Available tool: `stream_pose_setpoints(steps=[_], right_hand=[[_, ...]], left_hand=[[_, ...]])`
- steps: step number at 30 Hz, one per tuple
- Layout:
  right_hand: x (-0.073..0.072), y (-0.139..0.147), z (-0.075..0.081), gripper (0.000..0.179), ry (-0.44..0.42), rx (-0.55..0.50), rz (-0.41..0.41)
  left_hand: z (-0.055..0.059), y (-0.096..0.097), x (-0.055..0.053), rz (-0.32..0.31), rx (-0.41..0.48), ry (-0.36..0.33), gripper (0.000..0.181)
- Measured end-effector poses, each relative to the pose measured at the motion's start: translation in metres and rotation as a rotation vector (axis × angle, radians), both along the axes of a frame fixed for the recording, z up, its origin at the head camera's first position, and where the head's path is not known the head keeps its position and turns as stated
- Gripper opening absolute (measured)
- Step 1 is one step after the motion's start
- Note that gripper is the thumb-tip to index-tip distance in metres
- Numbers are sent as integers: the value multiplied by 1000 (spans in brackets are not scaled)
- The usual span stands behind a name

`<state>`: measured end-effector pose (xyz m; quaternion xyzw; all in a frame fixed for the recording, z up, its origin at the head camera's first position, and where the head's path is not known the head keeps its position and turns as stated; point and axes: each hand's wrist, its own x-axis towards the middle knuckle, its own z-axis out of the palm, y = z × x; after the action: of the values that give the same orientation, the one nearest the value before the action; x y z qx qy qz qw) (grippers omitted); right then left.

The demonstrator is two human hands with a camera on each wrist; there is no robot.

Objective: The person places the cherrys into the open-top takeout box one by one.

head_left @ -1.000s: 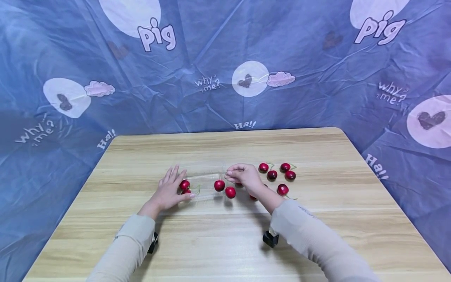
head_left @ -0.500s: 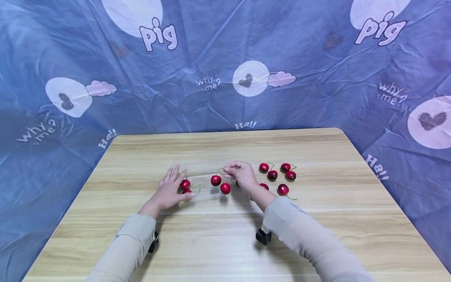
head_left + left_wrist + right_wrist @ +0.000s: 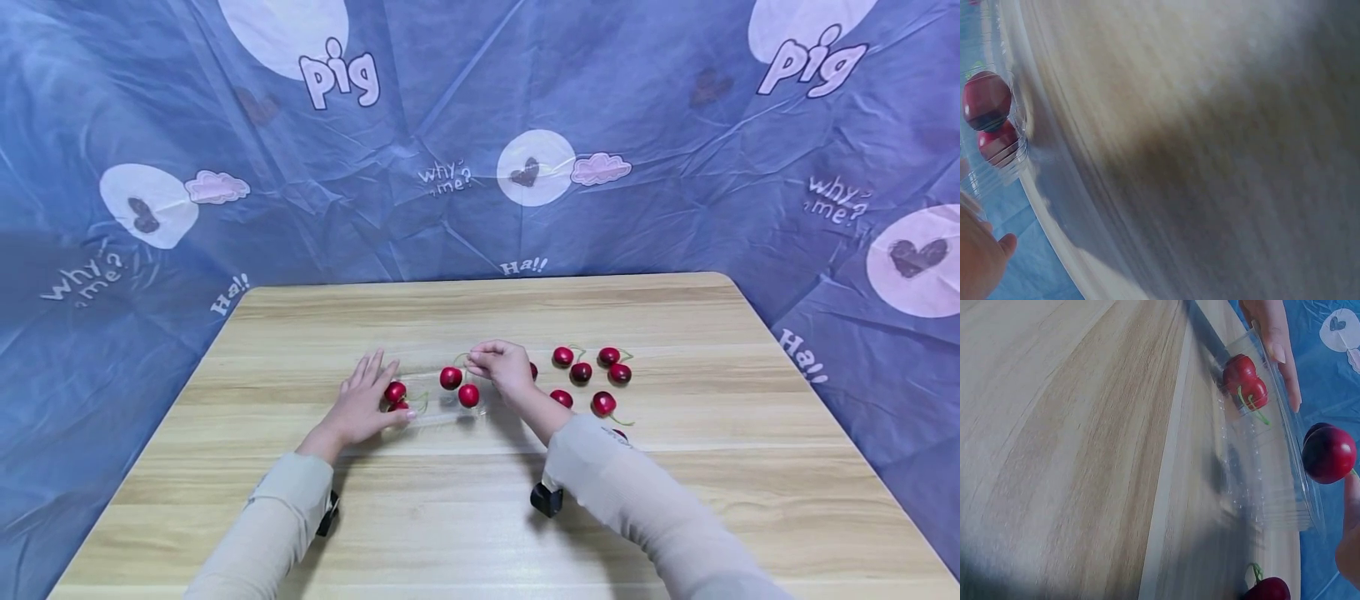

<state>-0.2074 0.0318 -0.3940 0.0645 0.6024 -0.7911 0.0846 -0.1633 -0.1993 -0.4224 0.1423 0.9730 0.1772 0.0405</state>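
A clear plastic box lies on the table, hard to make out in the head view. Two red cherries with green stems sit in its left end, also showing through the wall in the left wrist view. My left hand rests over that end, fingers spread and fairly straight. By their thin stems, my right hand pinches a pair of cherries between thumb and fingertips. The pair hangs over the right part of the box; in the right wrist view a held cherry appears beside the rim.
Several loose cherries, some joined by stems, lie on the wooden table right of the right hand. One cherry is partly hidden behind that hand, another by the right sleeve. A blue printed cloth hangs behind the table.
My right hand has moved left and slightly away from me, bringing the hanging cherry pair over the box. Loose cherries behind that arm show more now. The left hand stays in place.
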Motion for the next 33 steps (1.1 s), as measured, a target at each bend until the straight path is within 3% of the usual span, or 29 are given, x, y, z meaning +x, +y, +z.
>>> stream_pose_setpoints(steps=[26, 33], right_hand=[[-7, -23, -2, 12, -32, 13, -36], [-8, -31, -4, 4, -48, 11, -78]], left_hand=[[1, 1, 1, 1, 4, 5, 94], [1, 0, 1, -1, -3, 7, 95]])
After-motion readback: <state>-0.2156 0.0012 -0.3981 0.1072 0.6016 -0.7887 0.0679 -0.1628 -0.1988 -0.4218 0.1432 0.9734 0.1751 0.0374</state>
